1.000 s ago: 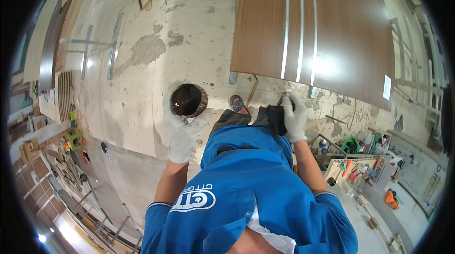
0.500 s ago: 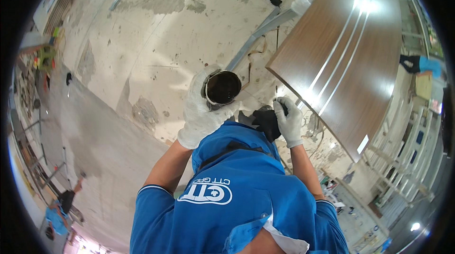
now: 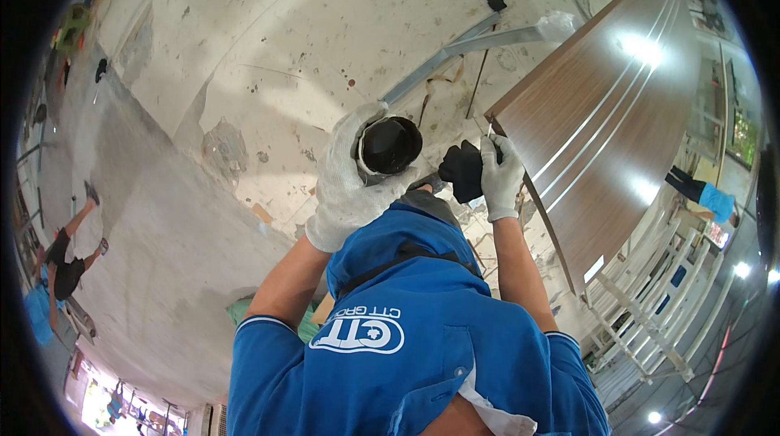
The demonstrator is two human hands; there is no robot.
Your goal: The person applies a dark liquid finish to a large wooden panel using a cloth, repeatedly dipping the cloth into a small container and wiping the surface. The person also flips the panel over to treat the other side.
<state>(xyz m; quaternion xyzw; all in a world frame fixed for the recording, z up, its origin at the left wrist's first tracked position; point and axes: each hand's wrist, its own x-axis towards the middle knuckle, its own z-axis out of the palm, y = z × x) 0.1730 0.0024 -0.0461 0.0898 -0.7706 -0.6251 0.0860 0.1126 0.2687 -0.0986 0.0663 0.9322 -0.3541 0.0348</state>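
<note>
My left hand [image 3: 337,184], in a white knit glove, is wrapped round a small round can [image 3: 390,146] whose open mouth shows a dark inside. My right hand [image 3: 502,177], gloved the same way, is closed with a black cloth [image 3: 461,172] hanging at its inner side. Between its fingertips a thin stick-like tool [image 3: 490,129] points up; its kind is too small to make out. The tool's tip is by the near left corner of a brown wood-grain panel [image 3: 593,135] with pale lengthwise strips. Whether the tip touches the panel, I cannot tell.
Grey metal bars [image 3: 439,58] lie beyond the can on the stained, patchy floor [image 3: 268,70]. White slatted racks [image 3: 650,314] stand right of the panel. One person [image 3: 65,273] is at the far left, another [image 3: 705,192] at the far right.
My right hand has risen, bringing the thin tool up beside the panel's corner. The black cloth now shows higher by that hand. My view has shifted, and the left hand still holds the can.
</note>
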